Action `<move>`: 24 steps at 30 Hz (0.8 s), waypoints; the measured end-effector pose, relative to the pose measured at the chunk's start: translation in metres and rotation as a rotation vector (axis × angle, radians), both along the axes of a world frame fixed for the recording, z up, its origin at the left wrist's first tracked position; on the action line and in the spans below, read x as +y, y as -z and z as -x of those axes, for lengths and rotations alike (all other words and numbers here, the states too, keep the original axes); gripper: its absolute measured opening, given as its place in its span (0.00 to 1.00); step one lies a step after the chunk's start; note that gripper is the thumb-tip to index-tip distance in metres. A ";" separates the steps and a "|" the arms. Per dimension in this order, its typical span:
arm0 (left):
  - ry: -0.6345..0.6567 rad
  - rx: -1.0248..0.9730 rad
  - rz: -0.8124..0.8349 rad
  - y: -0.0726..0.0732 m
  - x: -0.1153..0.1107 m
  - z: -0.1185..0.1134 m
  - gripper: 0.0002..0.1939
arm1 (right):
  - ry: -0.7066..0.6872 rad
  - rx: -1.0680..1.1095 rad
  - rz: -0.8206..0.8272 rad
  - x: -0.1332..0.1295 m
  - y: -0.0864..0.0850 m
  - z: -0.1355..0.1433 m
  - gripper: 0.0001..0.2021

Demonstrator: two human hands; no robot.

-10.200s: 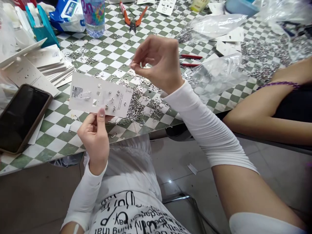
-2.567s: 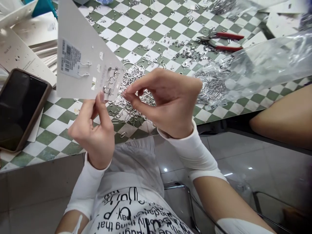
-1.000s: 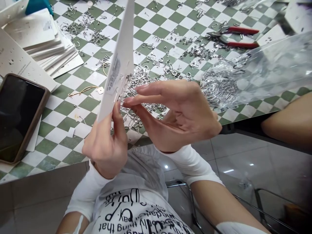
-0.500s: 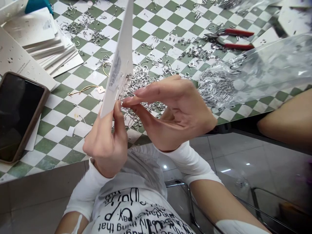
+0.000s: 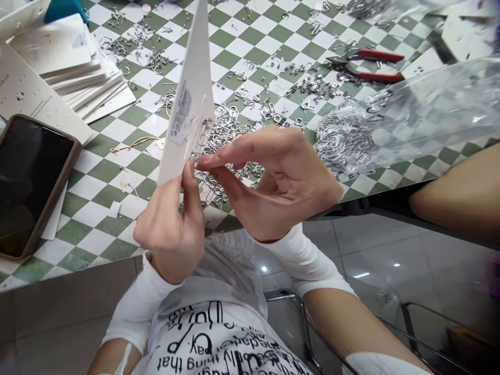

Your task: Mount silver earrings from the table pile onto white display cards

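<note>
My left hand (image 5: 172, 229) is closed on the lower edge of a white card (image 5: 185, 104), which stands nearly upright and carries a printed label and small metal pieces. My right hand (image 5: 279, 179) pinches with thumb and fingertips just right of the card's lower edge, close to my left thumb. What the pinch holds is too small to make out. Behind and under my right hand lies a pile of silver metal rings and clasps (image 5: 224, 125) on the green-and-white checkered table (image 5: 94, 224).
Stacked white cards (image 5: 66, 52) and a phone (image 5: 35, 182) lie at left. A gold chain (image 5: 136, 141) is near the card. Red-handled pliers (image 5: 375, 65), loose metal bits (image 5: 316, 86) and a clear bag of clips (image 5: 344, 138) lie at right. Another person's arm (image 5: 461, 192) shows at the right edge.
The card has tilted slightly, showing more of its label side. My right hand's raised fingers have come down a little closer to the pinch. My left hand keeps its hold.
</note>
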State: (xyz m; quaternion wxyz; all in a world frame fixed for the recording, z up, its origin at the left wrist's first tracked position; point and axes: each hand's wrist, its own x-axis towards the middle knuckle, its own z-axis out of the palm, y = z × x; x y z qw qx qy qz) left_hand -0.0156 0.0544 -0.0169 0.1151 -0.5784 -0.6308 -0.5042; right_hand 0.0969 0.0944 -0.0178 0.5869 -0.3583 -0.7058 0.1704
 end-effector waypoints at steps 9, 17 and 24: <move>-0.001 0.046 0.010 0.000 -0.001 0.000 0.07 | -0.061 0.009 0.078 -0.001 0.002 -0.002 0.20; -0.015 0.071 0.018 0.000 -0.001 0.001 0.10 | -0.093 0.048 0.077 -0.001 0.005 -0.002 0.22; 0.005 0.034 0.033 -0.003 -0.001 -0.001 0.07 | -0.111 0.044 0.061 0.001 0.006 -0.002 0.21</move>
